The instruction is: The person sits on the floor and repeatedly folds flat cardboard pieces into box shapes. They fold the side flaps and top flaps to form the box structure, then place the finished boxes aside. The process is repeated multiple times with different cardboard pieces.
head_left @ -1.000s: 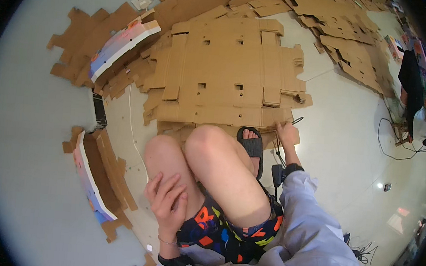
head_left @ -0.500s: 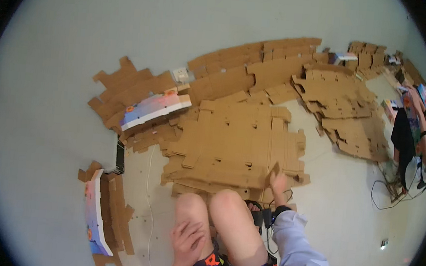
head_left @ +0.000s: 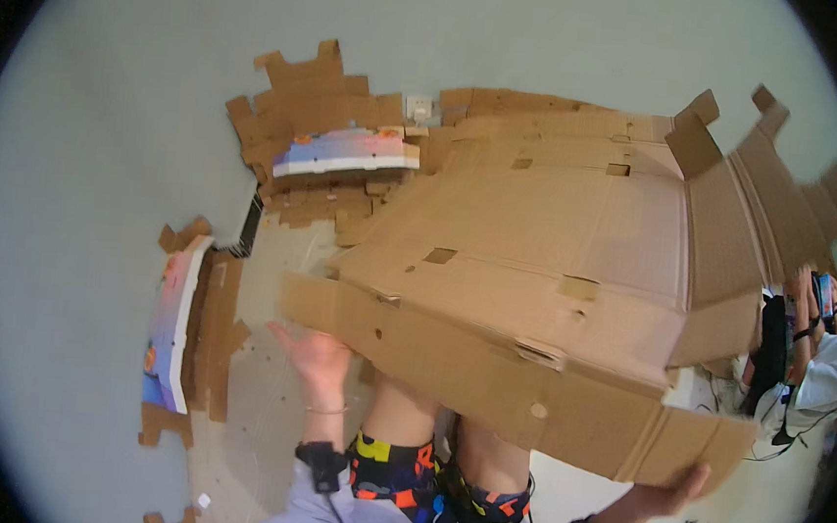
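A large flattened cardboard box (head_left: 530, 221) with slots and flaps is raised in front of me, tilted, its near flap over my knees. My right hand (head_left: 671, 493) grips the near right corner of that flap. At the near left end, my left hand (head_left: 320, 362) is palm up just below the flap's edge, with the thumb stretched outward. Its other fingertips are partly hidden by the cardboard, and I cannot tell whether they touch it. The raised sheet hides most of the floor ahead.
Against the wall lean brown cardboard pieces (head_left: 309, 96) beside a wall socket (head_left: 419, 108). A colourful printed box (head_left: 348, 153) lies among them; another printed box (head_left: 175, 326) stands at the left. Another person (head_left: 814, 361) is at the far right, near black cables (head_left: 767, 451).
The cardboard sheet has come up off the floor pile, lifted and tilted toward me. My left hand has left my thigh for its near left edge; the right has moved outward with its corner.
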A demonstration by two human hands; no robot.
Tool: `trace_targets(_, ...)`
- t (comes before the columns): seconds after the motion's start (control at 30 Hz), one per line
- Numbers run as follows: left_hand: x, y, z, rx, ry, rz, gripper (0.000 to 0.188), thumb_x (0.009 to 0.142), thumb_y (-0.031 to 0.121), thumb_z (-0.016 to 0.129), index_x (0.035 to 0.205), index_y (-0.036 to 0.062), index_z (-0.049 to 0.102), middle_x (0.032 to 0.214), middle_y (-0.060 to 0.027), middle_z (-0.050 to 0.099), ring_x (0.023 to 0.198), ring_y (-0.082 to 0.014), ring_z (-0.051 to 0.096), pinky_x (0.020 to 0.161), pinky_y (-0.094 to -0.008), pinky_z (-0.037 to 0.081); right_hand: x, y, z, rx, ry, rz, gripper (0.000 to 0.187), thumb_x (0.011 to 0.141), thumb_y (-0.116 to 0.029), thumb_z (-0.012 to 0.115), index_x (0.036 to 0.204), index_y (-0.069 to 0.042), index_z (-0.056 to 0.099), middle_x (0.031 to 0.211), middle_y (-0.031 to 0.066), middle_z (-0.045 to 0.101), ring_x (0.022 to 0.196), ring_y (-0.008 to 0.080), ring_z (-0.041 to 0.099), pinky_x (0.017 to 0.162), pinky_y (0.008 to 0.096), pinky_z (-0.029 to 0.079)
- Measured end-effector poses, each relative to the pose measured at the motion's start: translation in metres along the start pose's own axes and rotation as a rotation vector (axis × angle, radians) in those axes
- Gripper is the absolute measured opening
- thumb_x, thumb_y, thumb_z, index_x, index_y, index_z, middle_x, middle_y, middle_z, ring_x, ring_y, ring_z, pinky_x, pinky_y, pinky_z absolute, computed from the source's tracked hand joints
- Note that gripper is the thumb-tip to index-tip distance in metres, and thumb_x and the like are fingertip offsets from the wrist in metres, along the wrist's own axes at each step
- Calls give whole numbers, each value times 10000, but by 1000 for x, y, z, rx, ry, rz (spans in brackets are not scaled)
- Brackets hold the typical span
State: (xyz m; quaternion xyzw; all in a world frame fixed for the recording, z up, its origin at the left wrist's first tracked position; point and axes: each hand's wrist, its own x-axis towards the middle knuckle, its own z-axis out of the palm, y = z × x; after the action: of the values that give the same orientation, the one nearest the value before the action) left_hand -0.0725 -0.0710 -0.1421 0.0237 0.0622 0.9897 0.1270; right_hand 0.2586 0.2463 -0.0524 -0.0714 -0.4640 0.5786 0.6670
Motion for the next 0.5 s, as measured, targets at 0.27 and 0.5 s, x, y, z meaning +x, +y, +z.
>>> trace_targets(0.27, -132, 43, 60, 1335, 244, 566, 408, 869, 120, 617, 1263, 104, 515, 1223, -184, 554, 1117, -322, 541, 958, -414, 457, -29, -63, -40, -1192, -78, -30, 381, 854, -162, 646, 1136, 83, 569, 1122, 185, 618, 899, 316, 636, 817, 431, 514)
trace_targets(0.5, -98, 16, 55, 2577, -974, 212, 675, 665, 424, 743, 1261, 168, 558, 1326, -122, 474, 1195, -349, 427, 972, -476, 346, -41, 34, 34, -1295, -1184, 22, 529, 685, -61, 747, 1188, -19, 592, 1316, 174, 511, 1199, 364, 481, 955, 425, 435)
